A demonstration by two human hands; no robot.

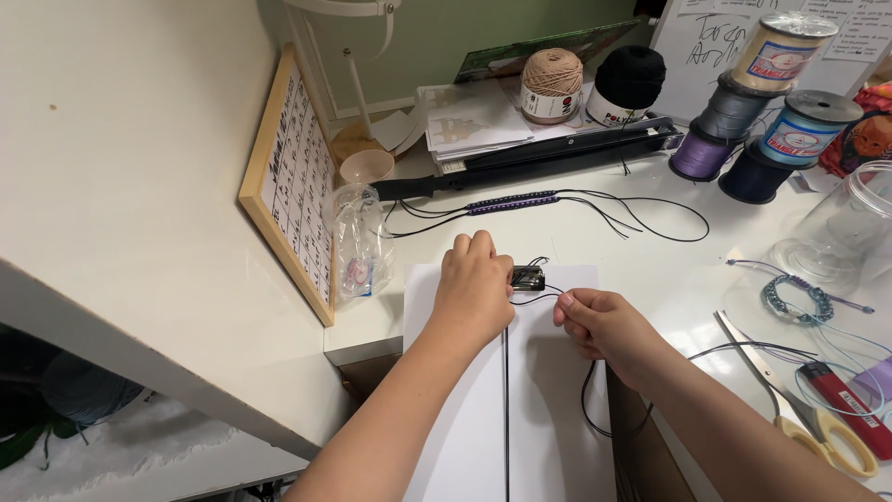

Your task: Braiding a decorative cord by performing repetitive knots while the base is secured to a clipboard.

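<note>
Two hands meet at the top edge of a white board (465, 437). The left hand (474, 296) has its fingers curled together, pressing down beside a small black clip (528, 276). The right hand (602, 321) pinches a thin black cord (506, 409) between thumb and forefinger, just right of the clip. The cord runs straight down the board. Farther out lie a finished braided bracelet (513, 202), scissors (799, 409) and thread spools (743, 139).

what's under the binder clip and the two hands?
A white sheet lies under the black binder clip, with black cord running straight down it. The left hand covers the clip's left end; the right hand hides the cord it pinches.
</note>
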